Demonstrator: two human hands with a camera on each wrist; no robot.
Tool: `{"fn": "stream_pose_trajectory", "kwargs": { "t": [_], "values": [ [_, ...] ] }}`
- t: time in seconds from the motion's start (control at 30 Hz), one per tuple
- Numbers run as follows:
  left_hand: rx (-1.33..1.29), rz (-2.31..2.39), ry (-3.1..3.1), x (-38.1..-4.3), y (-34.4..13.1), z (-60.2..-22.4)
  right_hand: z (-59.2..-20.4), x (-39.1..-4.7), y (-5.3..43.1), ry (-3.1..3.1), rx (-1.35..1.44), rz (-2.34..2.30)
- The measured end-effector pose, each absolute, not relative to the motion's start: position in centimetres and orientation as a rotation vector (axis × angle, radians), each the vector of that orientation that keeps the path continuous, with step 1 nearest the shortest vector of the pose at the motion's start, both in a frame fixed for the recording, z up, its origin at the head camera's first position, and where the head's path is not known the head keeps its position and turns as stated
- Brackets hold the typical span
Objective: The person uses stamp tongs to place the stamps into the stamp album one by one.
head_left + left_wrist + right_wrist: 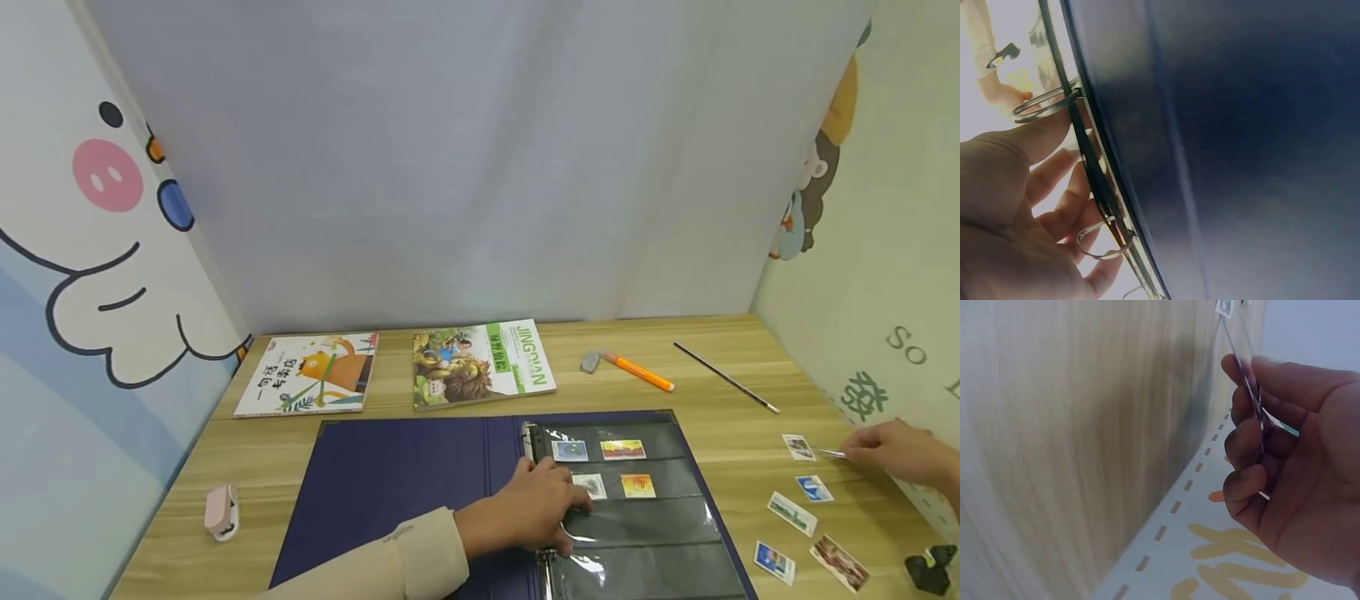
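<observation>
A stamp album [405, 467] lies spread on the table, its dark pocket page [645, 525] on the right side holding several stamps in the upper two rows. My left hand [536, 504] rests on that page beside the metal rings [1104, 240], fingers loosely bent and nothing gripped. At the table's right, my right hand [892, 450] pinches silver tweezers [1250, 394] between thumb and fingers. Their tips reach a small stamp [798, 447]; whether they clasp its edge I cannot tell. Nearer me lie a blue stamp [814, 488], a green stamp [792, 513] and others.
Two picture books, an orange-bear one [309, 373] and a lion one [480, 364], lie at the back. Behind the album are a grey lump [590, 362], an orange marker [637, 372] and a thin dark rod [726, 377]. A pink stapler-like item [221, 511] sits left, a black object [930, 571] front right.
</observation>
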State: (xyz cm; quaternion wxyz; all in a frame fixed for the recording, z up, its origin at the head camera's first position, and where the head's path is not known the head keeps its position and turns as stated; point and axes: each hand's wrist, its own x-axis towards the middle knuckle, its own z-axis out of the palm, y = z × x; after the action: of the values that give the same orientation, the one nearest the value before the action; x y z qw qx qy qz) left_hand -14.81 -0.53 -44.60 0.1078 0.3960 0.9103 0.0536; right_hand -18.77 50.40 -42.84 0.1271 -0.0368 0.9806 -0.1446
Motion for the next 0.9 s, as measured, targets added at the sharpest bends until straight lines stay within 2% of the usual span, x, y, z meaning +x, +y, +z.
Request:
{"fn": "stream_pose_trajectory", "kwargs": {
  "t": [0.27,0.73,0.9],
  "values": [
    [1.091,0.168,2.648,-14.8,0.0,-44.3,-43.7,-18.3,50.2,2.941,-0.110,-0.496],
    [1.110,0.236,2.617,-15.0,-0.3,-44.7,-42.7,-18.3,47.8,2.927,-0.131,-0.554],
    [1.096,0.241,2.615,-15.3,-0.4,-44.8,-42.0,-18.8,46.0,2.912,-0.258,-0.650]
  ]
}}
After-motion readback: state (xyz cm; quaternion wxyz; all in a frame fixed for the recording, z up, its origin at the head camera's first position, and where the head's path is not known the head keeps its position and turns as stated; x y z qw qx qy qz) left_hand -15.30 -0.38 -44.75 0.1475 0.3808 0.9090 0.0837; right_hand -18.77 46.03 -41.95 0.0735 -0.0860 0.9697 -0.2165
